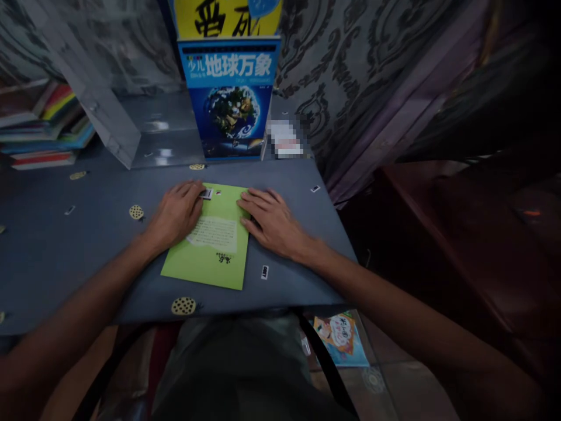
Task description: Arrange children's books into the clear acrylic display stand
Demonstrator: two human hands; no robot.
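Note:
A light green book (pixel 214 269) lies flat on the table, its barcode side up and its print upside down to me. My left hand (pixel 179 211) rests on its far left edge, partly covering the barcode, with bent fingers. Opposite it, my right hand (pixel 274 223) lies palm down across the right edge. Its fingers are outstretched and their tips touch the cover. Neither hand lifts the book; it stays on the tablecloth.
The grey patterned tablecloth (pixel 96 245) covers the table. Behind stands a blue book (pixel 232 111) with a globe, in a clear holder (pixel 116 131), below a yellow book (pixel 228 20). Stacked books (pixel 48 126) sit at left. A colourful book (pixel 339 339) lies below the table edge.

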